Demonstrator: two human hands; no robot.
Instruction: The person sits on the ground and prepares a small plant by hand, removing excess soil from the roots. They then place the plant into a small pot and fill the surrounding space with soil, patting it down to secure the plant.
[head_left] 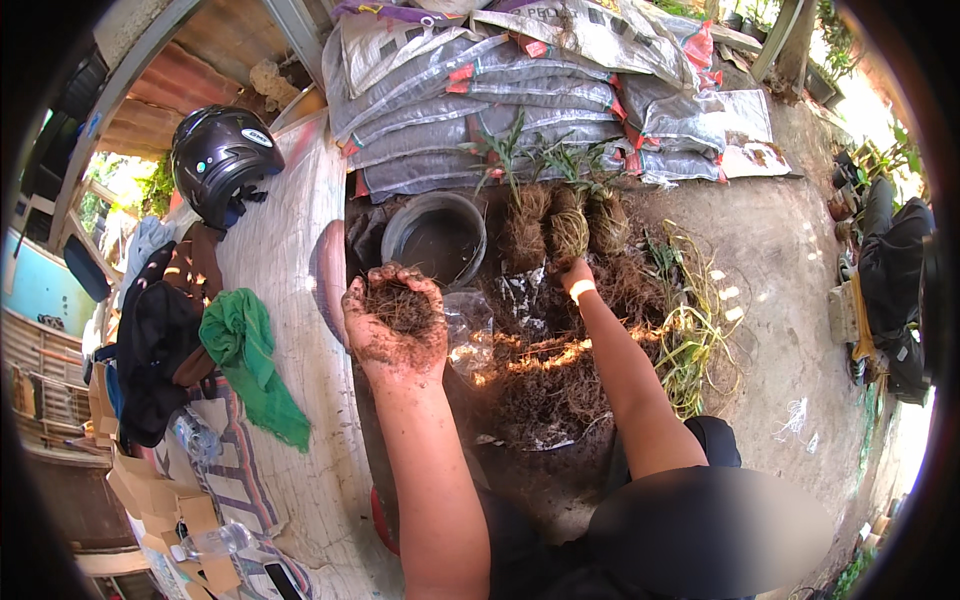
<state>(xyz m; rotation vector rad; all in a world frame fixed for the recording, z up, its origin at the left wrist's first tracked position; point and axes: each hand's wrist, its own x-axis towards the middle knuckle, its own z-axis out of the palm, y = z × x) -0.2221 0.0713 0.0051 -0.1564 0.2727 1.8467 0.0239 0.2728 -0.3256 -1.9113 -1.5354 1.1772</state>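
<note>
My left hand point(393, 320) is cupped palm up and holds a clump of brown fibrous soil point(403, 305). It hovers just in front of a round black pot point(434, 236). My right hand point(574, 272) reaches forward and grips the base of a small plant with a fibrous root ball point(567, 228). Two similar plants point(524, 222) stand to either side of it, their green leaves point(510, 150) pointing up. A heap of dark coir and soil point(545, 370) lies under both arms. A clear plastic bag point(468, 325) lies beside my left hand.
Stacked grey sacks point(500, 100) fill the back. A black helmet point(220, 160), dark clothes and a green cloth point(250, 360) rest on a low concrete wall point(300, 250) at left. Loose green stems point(690, 330) lie at right on the concrete floor. Potted plants stand far right.
</note>
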